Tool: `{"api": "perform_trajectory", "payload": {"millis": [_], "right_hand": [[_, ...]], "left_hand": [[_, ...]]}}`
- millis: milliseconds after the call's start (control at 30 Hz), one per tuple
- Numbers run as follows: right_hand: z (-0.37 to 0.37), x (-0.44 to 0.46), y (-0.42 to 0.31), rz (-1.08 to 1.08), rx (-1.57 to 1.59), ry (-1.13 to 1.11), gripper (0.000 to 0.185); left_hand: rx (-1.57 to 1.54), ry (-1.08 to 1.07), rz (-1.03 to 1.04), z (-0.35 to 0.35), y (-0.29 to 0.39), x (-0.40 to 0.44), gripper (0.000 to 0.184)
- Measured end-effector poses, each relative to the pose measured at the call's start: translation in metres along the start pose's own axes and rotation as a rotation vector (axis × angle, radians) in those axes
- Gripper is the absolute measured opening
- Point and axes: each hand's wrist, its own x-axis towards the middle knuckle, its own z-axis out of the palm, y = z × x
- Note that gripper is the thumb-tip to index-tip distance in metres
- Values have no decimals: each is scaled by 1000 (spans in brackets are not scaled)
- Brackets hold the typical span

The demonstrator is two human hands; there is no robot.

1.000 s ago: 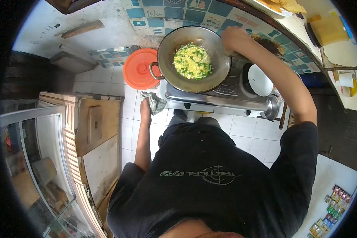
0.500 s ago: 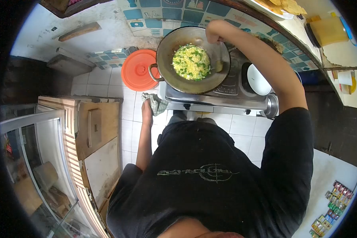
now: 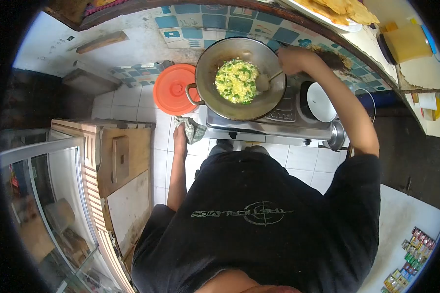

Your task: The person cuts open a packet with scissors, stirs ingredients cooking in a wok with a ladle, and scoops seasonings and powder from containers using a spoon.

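- Tiled wall (image 3: 240, 24): rose beyond the wok (image 3: 220, 108).
- Food (image 3: 237, 82): lay inside the wok.
- Right hand (image 3: 293, 59): closed round a spatula (image 3: 263, 83), blade beside the food.
- Left hand (image 3: 180, 136): gripped a cloth (image 3: 195, 131) near the wok.
- Orange lid (image 3: 168, 93): sat left of the wok.

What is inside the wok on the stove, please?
Inside the wok lies a yellow mixture with green pieces. The blade of a spatula, held in the right hand, is at its edge. The wok's bottom under the mixture is covered and cannot be seen.
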Motion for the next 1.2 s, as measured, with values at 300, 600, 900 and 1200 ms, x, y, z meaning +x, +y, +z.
{"api": "perform_trajectory", "payload": {"millis": [300,600,900,1200], "right_hand": [[34,18,12,-72,38,661,17],[-3,67,-3,-378,-249,548,9],[-10,82,-18,-421,-351,447,28],[22,9,13,-75,185,447,25]], "left_hand": [[29,-34,-22,3,3,-7,43],[58,-75,-24,39,21,-12,39],[24,-54,-30,21,8,-3,37],[70,36,-40,4,32,-12,39]]}}
